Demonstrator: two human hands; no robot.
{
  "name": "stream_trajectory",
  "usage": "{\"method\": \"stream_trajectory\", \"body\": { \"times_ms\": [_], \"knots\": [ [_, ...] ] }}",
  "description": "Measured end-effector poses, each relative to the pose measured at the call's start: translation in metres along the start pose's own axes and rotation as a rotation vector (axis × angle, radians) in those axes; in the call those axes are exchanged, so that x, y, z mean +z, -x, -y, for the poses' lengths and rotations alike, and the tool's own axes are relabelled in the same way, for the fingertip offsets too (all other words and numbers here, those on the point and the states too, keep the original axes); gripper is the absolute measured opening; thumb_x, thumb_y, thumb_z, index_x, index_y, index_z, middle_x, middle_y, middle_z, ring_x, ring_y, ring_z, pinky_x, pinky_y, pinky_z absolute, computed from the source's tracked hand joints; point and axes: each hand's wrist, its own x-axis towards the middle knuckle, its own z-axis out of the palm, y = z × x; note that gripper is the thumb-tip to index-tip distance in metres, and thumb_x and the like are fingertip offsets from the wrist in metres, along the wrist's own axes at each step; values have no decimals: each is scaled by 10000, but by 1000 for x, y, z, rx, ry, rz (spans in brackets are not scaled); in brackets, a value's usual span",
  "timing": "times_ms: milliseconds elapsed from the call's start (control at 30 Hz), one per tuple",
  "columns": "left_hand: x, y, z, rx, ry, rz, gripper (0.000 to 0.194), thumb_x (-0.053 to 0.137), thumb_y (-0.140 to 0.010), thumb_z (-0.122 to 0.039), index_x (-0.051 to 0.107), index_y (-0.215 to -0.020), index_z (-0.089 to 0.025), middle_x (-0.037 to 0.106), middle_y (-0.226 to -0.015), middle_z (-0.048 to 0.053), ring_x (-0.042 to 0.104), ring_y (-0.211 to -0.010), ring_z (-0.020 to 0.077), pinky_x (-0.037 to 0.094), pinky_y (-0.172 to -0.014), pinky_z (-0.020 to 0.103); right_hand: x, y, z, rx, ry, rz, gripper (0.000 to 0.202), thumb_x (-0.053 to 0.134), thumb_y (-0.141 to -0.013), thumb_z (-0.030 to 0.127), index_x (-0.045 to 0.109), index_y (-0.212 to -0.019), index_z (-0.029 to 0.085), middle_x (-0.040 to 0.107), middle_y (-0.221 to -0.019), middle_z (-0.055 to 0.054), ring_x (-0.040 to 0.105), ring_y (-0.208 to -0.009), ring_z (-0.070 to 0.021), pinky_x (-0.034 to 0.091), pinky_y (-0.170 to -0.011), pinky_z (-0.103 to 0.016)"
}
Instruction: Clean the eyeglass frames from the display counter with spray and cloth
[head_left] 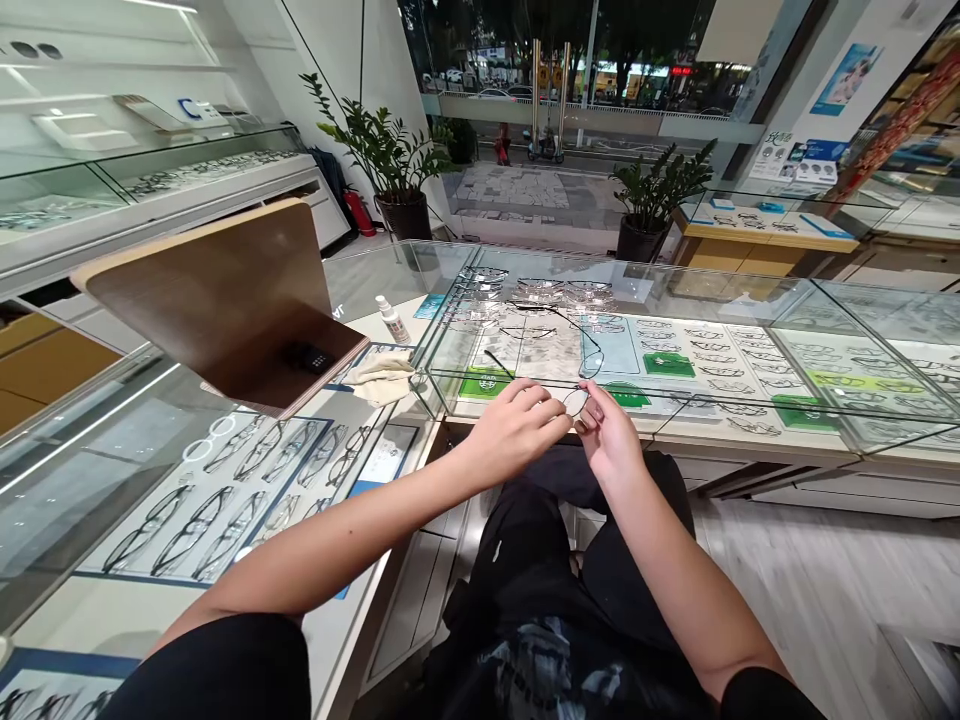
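Observation:
My left hand (521,425) and my right hand (606,425) meet in front of me, just short of the glass showcase's front edge. Between them is a pair of thin-rimmed eyeglasses (576,402). The fingers of my left hand are bent round one side, partly hiding the frame. My right hand pinches the rim at the other side with thumb and fingers. One dark temple arm sticks up at the left, and a thin dark loop shows above my right hand.
Glass showcases (832,455) with rows of eyeglasses run ahead and to the right; another lies on the left. On it stand a brown wooden stand (217,290), a small white spray bottle (391,320) and a beige cloth (381,377). Potted plants (405,215) stand beyond.

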Motion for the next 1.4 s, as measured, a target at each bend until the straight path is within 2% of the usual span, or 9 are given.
{"method": "stream_trajectory", "body": {
  "times_ms": [233, 400, 467, 567, 667, 767, 867, 1067, 1400],
  "knots": [
    [-1, 5, 18, -76, 137, -270, 202, 560, -1030, -116, 693, -1147, -213, 820, -1111, 49, 756, -1061, 210, 566, -914, 361, 6, 18, 17, -76, 58, 70, 339, 900, -750, 465, 801, -943, 204, 307, -644, 87, 273, -575, -87, 294, -531, -251],
    [-8, 7, 33, -289, 312, -417, 113, 644, -1009, -160, 724, -1075, -205, 816, -957, 47, 775, -870, 168, 614, -786, 293, 4, 47, 27, -186, 314, 242, 386, 796, -891, 431, 781, -1234, 255, 512, -762, 27, 436, -703, -127, 391, -664, -293],
    [-18, 4, 36, -391, 393, -448, 65, 672, -1002, -187, 734, -1019, -195, 807, -909, 42, 765, -821, 158, 615, -753, 285, 1, 56, 30, -310, 451, 251, 341, 752, -936, 429, 782, -1235, 266, 599, -823, 3, 484, -729, -141, 411, -686, -311],
    [-36, 0, 38, -539, 546, -483, 69, 713, -984, -240, 743, -956, -184, 791, -867, 35, 745, -776, 143, 611, -701, 259, -5, 61, 38, -683, 528, 103, 196, 727, -961, 400, 801, -1069, 254, 696, -964, -42, 591, -840, -179, 460, -747, -336],
    [-52, -3, 37, -690, 728, -492, 141, 760, -954, -313, 748, -916, -178, 780, -856, 42, 736, -777, 148, 600, -670, 249, -10, 51, 49, -908, 603, -22, 220, 733, -956, 375, 771, -1141, 261, 717, -1133, -72, 655, -1029, -226, 507, -860, -367],
    [-62, -5, 34, -794, 910, -478, 216, 793, -925, -378, 742, -900, -170, 771, -827, 57, 723, -750, 160, 578, -643, 258, -15, 40, 58, -809, 675, 46, 325, 725, -965, 407, 736, -1263, 276, 738, -1206, -88, 691, -1092, -246, 540, -920, -398],
    [-67, -6, 31, -816, 1026, -461, 240, 809, -908, -394, 736, -886, -167, 766, -805, 62, 712, -731, 161, 571, -641, 263, -17, 37, 61, -732, 629, 112, 234, 743, -964, 425, 766, -1133, 265, 774, -1117, -80, 728, -1017, -236, 570, -905, -402],
    [-64, -7, 32, -785, 1017, -462, 231, 817, -900, -385, 736, -876, -170, 762, -827, 56, 709, -764, 159, 591, -700, 272, -14, 43, 66, -802, 570, 139, 141, 766, -962, 393, 763, -1026, 266, 767, -950, -39, 727, -834, -182, 592, -812, -357],
    [-55, -5, 40, -701, 972, -428, 206, 782, -934, -378, 730, -932, -179, 758, -899, 62, 720, -847, 173, 594, -800, 305, -12, 47, 75, -959, 643, 128, 129, 740, -975, 375, 761, -1035, 262, 720, -883, -29, 693, -797, -191, 579, -768, -365]
  ]
}}
